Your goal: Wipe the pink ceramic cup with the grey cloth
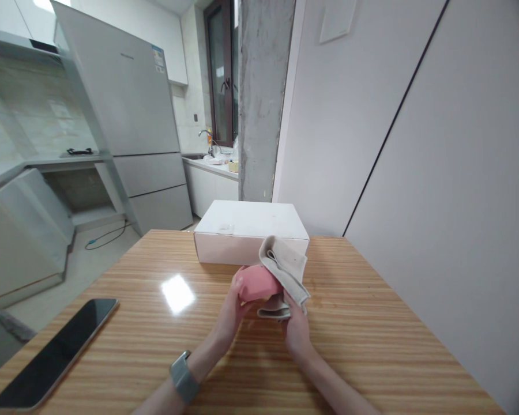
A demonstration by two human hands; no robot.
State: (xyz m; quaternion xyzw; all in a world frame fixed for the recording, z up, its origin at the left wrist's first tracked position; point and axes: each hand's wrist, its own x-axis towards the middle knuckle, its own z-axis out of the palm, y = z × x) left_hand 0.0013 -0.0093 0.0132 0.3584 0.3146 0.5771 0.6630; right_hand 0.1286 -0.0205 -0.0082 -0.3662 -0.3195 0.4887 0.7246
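Note:
A smooth pink object, rounded at its edges, is held above the table by my left hand, whose fingers wrap its left end. Its exact kind does not show. My right hand grips a folded grey cloth, which covers the right end of the pink object and touches it. Part of the cloth hangs below the object. The fingers of my right hand are partly hidden by the cloth. A watch with a grey band is on my left wrist.
Behind my hands, a closed white box sits at the far edge of the wood-grain table. A black phone-like slab lies at the table's left. A grey pillar, fridge and sink counter stand beyond; a white wall rises on the right.

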